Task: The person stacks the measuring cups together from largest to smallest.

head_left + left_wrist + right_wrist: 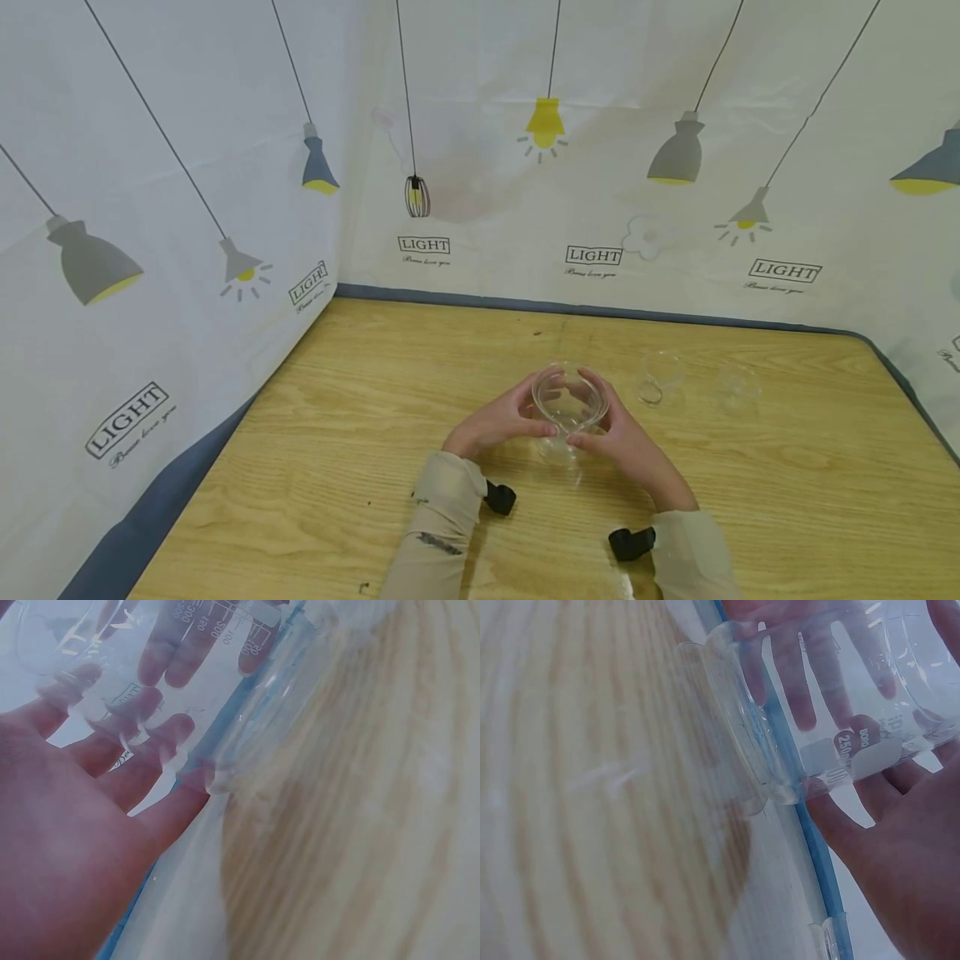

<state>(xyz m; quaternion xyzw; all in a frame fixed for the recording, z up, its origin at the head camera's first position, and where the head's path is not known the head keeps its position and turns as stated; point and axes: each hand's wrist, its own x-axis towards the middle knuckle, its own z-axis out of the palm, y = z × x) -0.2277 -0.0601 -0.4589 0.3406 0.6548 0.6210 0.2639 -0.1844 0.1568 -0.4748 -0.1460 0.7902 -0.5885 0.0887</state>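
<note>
A clear glass beaker [572, 408] stands between both hands near the middle of the table. My left hand [506, 418] grips its left side, thumb at the near face and fingers around the far side. From the right, my right hand [621, 433] holds it the same way, the two thumbs close together. White volume marks show on the glass [214, 634] in the left wrist view; "BORO" and "250" read on the glass [859, 742] in the right wrist view. Doubled rims and markings suggest nested glassware, but I cannot tell how the pieces sit.
Two more clear glass vessels, one nearer [651, 392] and one farther right [738, 387], are on the wood-grain table [337, 433] to the right. A white curtain [480, 167] printed with lamps encloses the back and sides. Black wrist cameras sit on both sleeves.
</note>
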